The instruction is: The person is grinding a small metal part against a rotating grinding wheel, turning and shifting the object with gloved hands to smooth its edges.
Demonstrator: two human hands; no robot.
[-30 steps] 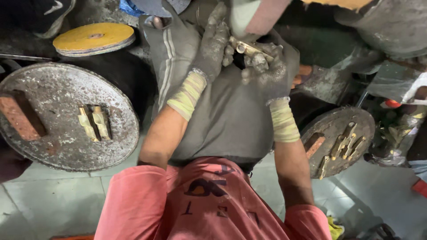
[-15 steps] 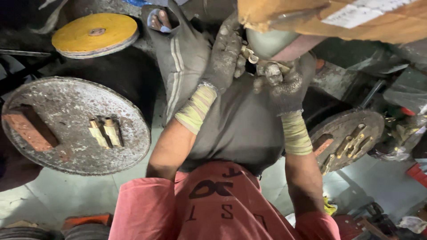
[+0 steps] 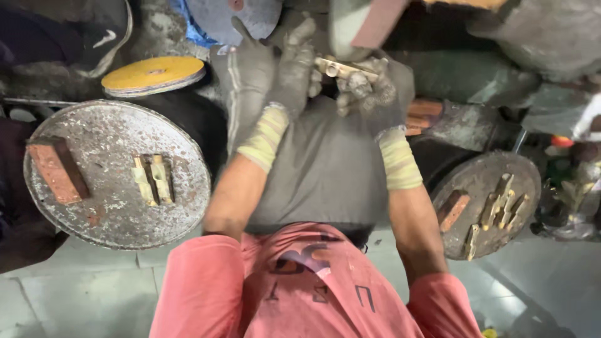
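Both my hands wear dirty grey gloves with pale yellow cuffs and meet at the top centre of the head view. My left hand [image 3: 293,70] and my right hand [image 3: 369,94] grip a small brass fitting [image 3: 337,67] between them, each at one end. The fitting sits just below a rounded pale and pinkish wheel-like thing [image 3: 360,25], and I cannot tell whether they touch. A grey cloth [image 3: 325,169] covers my lap under the forearms, above my pink shirt [image 3: 300,294].
At the left lies a round speckled metal tray [image 3: 94,206] with a red brick [image 3: 57,170] and two brass pieces [image 3: 152,178]. At the right, a smaller round tray [image 3: 529,181] holds a brick and several brass pieces [image 3: 501,206]. A yellow disc [image 3: 152,75] sits upper left.
The two hands stay together on the brass fitting and keep it near the wheel. The view has shifted slightly, so the trays sit a little differently in the picture.
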